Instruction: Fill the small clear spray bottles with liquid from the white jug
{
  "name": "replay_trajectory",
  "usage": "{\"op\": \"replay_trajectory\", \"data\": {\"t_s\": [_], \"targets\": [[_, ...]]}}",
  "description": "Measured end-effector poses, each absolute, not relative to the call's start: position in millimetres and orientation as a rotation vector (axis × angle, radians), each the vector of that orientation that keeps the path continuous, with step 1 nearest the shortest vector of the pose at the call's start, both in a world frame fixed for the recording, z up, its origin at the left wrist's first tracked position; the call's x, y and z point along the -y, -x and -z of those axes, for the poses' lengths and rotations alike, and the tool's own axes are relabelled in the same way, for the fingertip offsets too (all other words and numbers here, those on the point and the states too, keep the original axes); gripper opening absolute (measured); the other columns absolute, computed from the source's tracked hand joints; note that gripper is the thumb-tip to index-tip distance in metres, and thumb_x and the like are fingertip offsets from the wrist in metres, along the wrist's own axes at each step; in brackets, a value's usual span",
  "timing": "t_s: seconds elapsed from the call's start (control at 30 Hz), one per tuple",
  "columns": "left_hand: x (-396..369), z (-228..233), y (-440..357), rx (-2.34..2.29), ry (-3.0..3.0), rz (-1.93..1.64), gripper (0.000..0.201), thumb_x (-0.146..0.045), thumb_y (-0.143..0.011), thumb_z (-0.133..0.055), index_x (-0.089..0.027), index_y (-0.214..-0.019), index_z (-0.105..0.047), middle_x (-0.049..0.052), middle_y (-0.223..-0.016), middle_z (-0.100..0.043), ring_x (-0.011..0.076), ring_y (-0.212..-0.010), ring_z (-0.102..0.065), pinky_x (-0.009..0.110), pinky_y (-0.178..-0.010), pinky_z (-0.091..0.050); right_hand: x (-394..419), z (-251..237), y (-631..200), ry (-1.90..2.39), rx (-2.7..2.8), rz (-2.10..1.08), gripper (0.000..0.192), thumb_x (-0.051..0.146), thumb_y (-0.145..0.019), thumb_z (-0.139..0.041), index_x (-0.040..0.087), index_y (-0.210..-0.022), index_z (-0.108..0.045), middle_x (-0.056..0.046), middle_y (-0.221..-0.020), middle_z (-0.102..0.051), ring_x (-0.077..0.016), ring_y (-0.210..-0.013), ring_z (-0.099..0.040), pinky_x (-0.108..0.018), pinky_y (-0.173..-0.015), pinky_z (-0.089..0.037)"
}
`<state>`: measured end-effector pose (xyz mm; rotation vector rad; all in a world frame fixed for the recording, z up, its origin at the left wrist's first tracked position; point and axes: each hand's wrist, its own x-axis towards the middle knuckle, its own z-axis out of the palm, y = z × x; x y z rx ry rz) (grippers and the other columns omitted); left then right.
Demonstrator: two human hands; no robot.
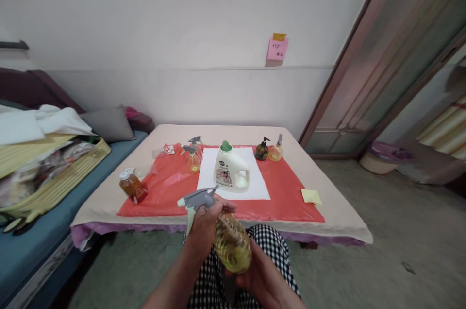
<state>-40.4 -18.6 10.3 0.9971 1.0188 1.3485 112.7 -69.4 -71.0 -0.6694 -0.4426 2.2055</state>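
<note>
Above my lap, both hands hold a clear ridged spray bottle (233, 246) with some yellowish liquid in it. It is tilted, its grey and pale green trigger head pointing up and left. My left hand (206, 226) wraps round the neck just below that head. Lower down, my right hand (255, 270) cups the base and right side; some of its fingers are hidden behind the bottle. Beyond my hands, a cream jug with a green cap (230, 169) stands upright on a white sheet (260, 187).
A red cloth (287, 202) covers part of the low table. Spray bottles (194, 159) stand left of the jug; a dark pump bottle (261, 149) and another bottle (275, 152) stand right. An amber bottle (131, 185) leans at left. Yellow notes (311, 197) lie at right.
</note>
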Motion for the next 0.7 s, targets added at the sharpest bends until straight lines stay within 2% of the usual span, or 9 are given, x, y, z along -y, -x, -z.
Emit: {"op": "replay_trajectory", "data": {"t_s": [0.07, 0.1, 0.23, 0.33, 0.4, 0.47, 0.53, 0.6, 0.7], "targets": [[19.1, -9.1, 41.9, -1.045, -1.009, -1.374, 0.025, -0.043, -0.083, -0.066, -0.019, -0.080, -0.070, 0.008, -0.094, -0.076, 0.0244, -0.090, -0.071, 0.036, -0.086, -0.053, 70.3, 72.8, -112.4, 0.593, 0.457, -2.080, 0.074, 0.052, -0.066, -0.089, 0.027, -0.129, -0.061, -0.008, -0.127, -0.071, -0.0184, -0.093, -0.071, -0.023, -0.066, -0.053], [19.2, -8.9, 42.2, -1.057, -1.014, -1.377, 0.023, -0.042, -0.083, -0.066, -0.019, -0.080, -0.069, 0.007, -0.093, -0.077, 0.0240, -0.089, -0.071, 0.036, -0.086, -0.053, 70.1, 73.7, -112.2, 0.575, 0.452, -2.069, 0.075, 0.054, -0.067, -0.088, 0.030, -0.132, -0.059, -0.007, -0.131, -0.069, -0.0196, -0.097, -0.071, -0.024, -0.068, -0.054], [18.8, -9.3, 41.6, -1.046, -1.011, -1.356, 0.025, -0.044, -0.080, -0.068, -0.019, -0.079, -0.069, 0.007, -0.086, -0.076, 0.0238, -0.082, -0.071, 0.035, -0.079, -0.054, 66.7, 78.0, -112.2, 0.621, 0.389, -2.360, 0.082, 0.083, -0.074, -0.065, 0.022, -0.129, -0.061, -0.010, -0.104, -0.076, -0.0176, -0.071, -0.072, -0.020, -0.051, -0.048], [17.8, -8.8, 41.0, -1.054, -0.970, -1.382, 0.027, -0.046, -0.079, -0.069, -0.019, -0.079, -0.068, 0.006, -0.084, -0.076, 0.0241, -0.083, -0.071, 0.036, -0.079, -0.054, 65.1, 78.5, -113.4, 0.580, 0.384, -2.252, 0.069, 0.058, -0.074, -0.083, 0.027, -0.131, -0.060, -0.006, -0.116, -0.074, -0.0168, -0.084, -0.073, -0.020, -0.061, -0.053], [17.0, -7.9, 40.4, -1.063, -0.959, -1.402, 0.025, -0.044, -0.078, -0.070, -0.019, -0.078, -0.067, 0.006, -0.083, -0.075, 0.0239, -0.082, -0.071, 0.036, -0.081, -0.054, 64.7, 78.0, -113.9, 0.526, 0.381, -2.160, 0.073, 0.049, -0.073, -0.087, 0.032, -0.136, -0.056, -0.004, -0.132, -0.069, -0.0193, -0.100, -0.072, -0.025, -0.070, -0.056], [16.2, -6.9, 39.7, -1.037, -0.966, -1.401, 0.025, -0.043, -0.077, -0.072, -0.019, -0.078, -0.066, 0.006, -0.082, -0.075, 0.0241, -0.080, -0.071, 0.037, -0.080, -0.055, 63.9, 78.3, -113.5, 0.494, 0.354, -2.257, 0.079, 0.067, -0.073, -0.079, 0.029, -0.138, -0.055, -0.008, -0.131, -0.069, -0.0225, -0.096, -0.073, -0.026, -0.066, -0.057], [15.4, -5.7, 39.6, -1.008, -0.959, -1.401, 0.026, -0.044, -0.078, -0.072, -0.019, -0.079, -0.065, 0.006, -0.082, -0.075, 0.0244, -0.080, -0.071, 0.038, -0.080, -0.055, 62.7, 79.4, -112.2, 0.483, 0.305, -2.409, 0.088, 0.082, -0.072, -0.068, 0.022, -0.136, -0.057, -0.012, -0.117, -0.074, -0.0220, -0.081, -0.074, -0.023, -0.056, -0.053], [14.5, -4.3, 40.5, -1.005, -0.936, -1.385, 0.027, -0.045, -0.079, -0.072, -0.019, -0.081, -0.065, 0.007, -0.082, -0.076, 0.0254, -0.081, -0.072, 0.039, -0.081, -0.056, 61.7, 79.7, -110.8, 0.481, 0.273, -2.404, 0.080, 0.074, -0.075, -0.073, 0.019, -0.133, -0.060, -0.012, -0.114, -0.075, -0.0196, -0.079, -0.074, -0.021, -0.057, -0.052], [13.2, -2.0, 42.2, -0.997, -0.914, -1.382, 0.029, -0.047, -0.077, -0.073, -0.020, -0.081, -0.064, 0.007, -0.082, -0.077, 0.0266, -0.081, -0.073, 0.040, -0.079, -0.057, 60.2, 77.7, -109.0, 0.451, 0.278, -2.239, 0.068, 0.054, -0.077, -0.082, 0.026, -0.134, -0.059, -0.009, -0.133, -0.070, -0.0213, -0.100, -0.073, -0.025, -0.072, -0.057]]}}
